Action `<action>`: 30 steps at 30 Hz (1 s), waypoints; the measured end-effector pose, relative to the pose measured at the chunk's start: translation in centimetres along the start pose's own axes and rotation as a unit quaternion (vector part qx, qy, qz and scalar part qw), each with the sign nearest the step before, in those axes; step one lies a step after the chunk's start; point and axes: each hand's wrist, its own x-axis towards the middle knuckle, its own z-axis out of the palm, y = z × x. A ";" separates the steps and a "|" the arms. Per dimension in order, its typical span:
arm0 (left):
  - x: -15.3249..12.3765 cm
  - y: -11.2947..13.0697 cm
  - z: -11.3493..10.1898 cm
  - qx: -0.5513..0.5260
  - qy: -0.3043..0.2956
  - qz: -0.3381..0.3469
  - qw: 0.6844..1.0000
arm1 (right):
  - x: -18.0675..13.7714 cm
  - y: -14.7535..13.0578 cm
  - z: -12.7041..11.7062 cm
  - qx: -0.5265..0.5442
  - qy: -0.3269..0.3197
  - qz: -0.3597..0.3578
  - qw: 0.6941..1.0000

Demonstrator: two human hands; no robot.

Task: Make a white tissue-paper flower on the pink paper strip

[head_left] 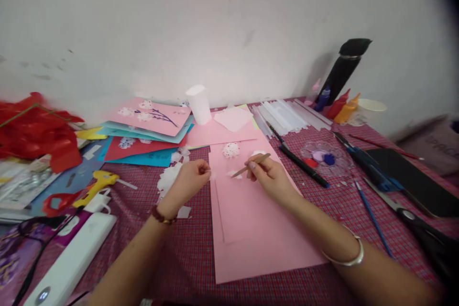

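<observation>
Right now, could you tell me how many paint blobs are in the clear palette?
3: red blob left, lilac blob in the middle, blue blob right, in the palette; none looks hidden.

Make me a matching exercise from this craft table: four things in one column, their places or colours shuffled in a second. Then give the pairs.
Things:
1. stick
2. glue gun
3. cup
4. brush

Descriptions:
A. white, upright beyond the pink sheet
B. blue, lying right of the pink sheet
C. held in the right hand
D. yellow, left of the left hand

Pairs: 1-C, 2-D, 3-A, 4-B
</observation>
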 end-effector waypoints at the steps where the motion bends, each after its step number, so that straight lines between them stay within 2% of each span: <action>1: 0.1 0.4 0.7 0.023 0.026 0.009 0.999 | -0.1 0.2 0.1 -0.020 -0.010 -0.012 1.000; 4: 0.1 1.3 1.9 0.104 0.091 0.062 0.988 | -0.2 0.6 0.5 -0.087 -0.036 -0.057 0.994; 7: -0.2 1.4 2.2 0.169 0.132 0.116 0.970 | -0.1 0.8 0.7 -0.175 -0.056 -0.097 0.978; 10: -0.4 1.1 2.4 0.211 0.145 0.136 0.957 | -0.1 0.9 0.6 -0.244 -0.057 -0.122 0.960; 14: -0.8 1.0 3.4 0.250 0.153 0.162 0.942 | -0.1 0.5 0.4 -0.271 -0.041 -0.117 0.955; 18: -1.2 1.4 4.7 0.205 0.101 0.187 0.955 | -0.1 0.3 0.3 -0.259 -0.024 -0.097 0.961; 22: -1.8 1.6 5.3 0.117 0.063 0.145 0.980 | -0.1 0.4 0.2 -0.242 -0.028 -0.078 0.967; 27: -2.0 1.2 5.4 0.044 0.077 0.151 0.985 | 0.1 0.7 0.2 -0.220 -0.031 -0.063 0.973; 30: -1.5 1.2 5.6 0.000 0.095 0.124 0.988 | 0.2 0.9 0.1 -0.206 -0.031 -0.053 0.977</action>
